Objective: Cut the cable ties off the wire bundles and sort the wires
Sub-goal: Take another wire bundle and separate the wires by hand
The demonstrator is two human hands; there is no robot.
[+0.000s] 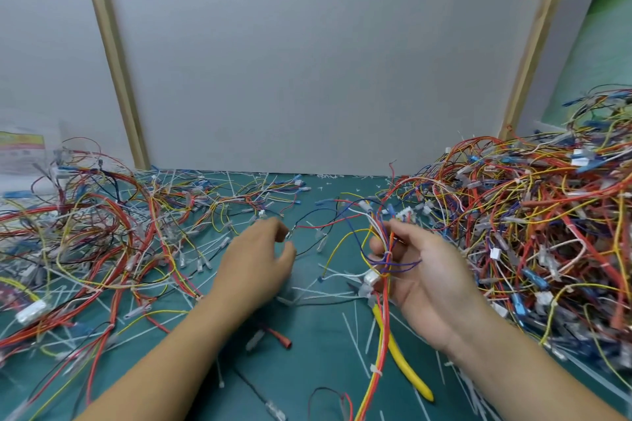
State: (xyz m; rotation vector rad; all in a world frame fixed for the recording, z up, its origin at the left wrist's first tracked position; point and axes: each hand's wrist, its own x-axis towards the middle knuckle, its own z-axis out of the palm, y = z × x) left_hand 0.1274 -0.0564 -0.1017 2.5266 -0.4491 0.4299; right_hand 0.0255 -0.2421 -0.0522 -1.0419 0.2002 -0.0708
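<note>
Head cam: right hand (424,270) grips a tied wire bundle (385,261) just above the green tabletop (307,369), left hand (256,260) pinches a thin wire (309,226) by its end. The label (22,147) far left is too blurry to read.

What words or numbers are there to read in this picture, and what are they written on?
Label on the clear bag, far left: coloured print, too blurred to read.
Wires, yellow cutters, wall: no writing seen.
</note>
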